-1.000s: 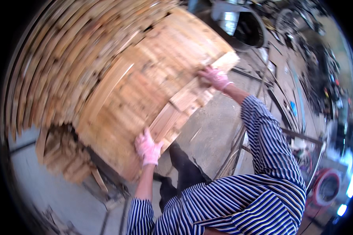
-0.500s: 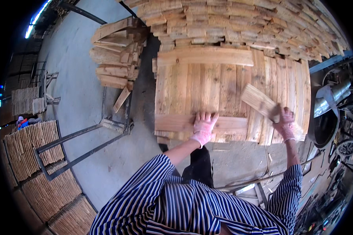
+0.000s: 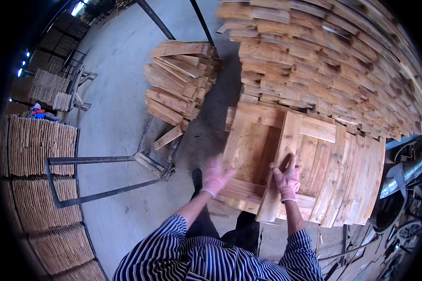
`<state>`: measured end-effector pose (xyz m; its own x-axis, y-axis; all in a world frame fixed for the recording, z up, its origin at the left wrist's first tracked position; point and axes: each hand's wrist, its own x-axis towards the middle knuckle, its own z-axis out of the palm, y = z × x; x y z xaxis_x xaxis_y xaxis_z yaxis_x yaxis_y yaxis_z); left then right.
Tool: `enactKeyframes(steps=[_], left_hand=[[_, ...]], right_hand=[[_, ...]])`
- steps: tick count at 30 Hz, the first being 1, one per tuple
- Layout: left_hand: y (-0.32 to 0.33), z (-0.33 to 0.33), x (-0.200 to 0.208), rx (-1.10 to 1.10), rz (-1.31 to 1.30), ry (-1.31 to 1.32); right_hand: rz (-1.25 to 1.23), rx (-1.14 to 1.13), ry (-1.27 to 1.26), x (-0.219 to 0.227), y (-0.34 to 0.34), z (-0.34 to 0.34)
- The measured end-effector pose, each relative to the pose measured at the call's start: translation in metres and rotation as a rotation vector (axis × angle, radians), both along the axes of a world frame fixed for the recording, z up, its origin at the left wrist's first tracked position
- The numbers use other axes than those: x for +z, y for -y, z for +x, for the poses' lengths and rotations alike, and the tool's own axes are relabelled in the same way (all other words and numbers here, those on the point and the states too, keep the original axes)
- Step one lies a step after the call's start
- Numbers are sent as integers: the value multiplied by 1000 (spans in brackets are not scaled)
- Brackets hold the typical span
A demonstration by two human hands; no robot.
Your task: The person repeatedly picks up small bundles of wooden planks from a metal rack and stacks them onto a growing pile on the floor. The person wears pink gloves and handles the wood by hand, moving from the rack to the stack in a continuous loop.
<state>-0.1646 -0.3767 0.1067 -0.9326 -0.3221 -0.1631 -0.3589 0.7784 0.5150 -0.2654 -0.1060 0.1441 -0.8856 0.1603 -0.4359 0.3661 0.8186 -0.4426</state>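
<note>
My right hand (image 3: 287, 179), in a pink knit glove, grips a long pale wooden plank (image 3: 282, 163) that lies lengthwise over a square wooden frame of boards (image 3: 248, 143). My left hand (image 3: 214, 176), also gloved and blurred, hovers open at the frame's left edge, holding nothing. More flat boards (image 3: 342, 178) lie side by side to the right of the plank. My striped sleeves come in from the bottom.
A large stack of planks (image 3: 323, 61) rises behind the frame. A smaller pile of boards (image 3: 178, 84) rests on a metal rack (image 3: 112, 161) to the left. Rows of stacked wood (image 3: 37, 187) line the far left. Machinery (image 3: 398, 196) stands at the right.
The view has swung left and steadied. My right hand has carried the plank from the right side and set it lengthwise over the frame. My left hand has lifted off the boards.
</note>
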Motion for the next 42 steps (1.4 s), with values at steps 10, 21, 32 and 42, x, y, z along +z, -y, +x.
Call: enactKeyframes(steps=[10,21,32,42], left_hand=[[323,-173,-92,264,175,66],[445,-472,-261,1033,897,160],[509,-357,-146,699,1049,-80],[420,-132,50,775,1537,134]], right_hand=[[347,85,-587,-24,85,16],[116,65,-394,-31,313,24],[-236,179,-390,-25,401,-68],[-1447,-496,1078,-78,591,-182]])
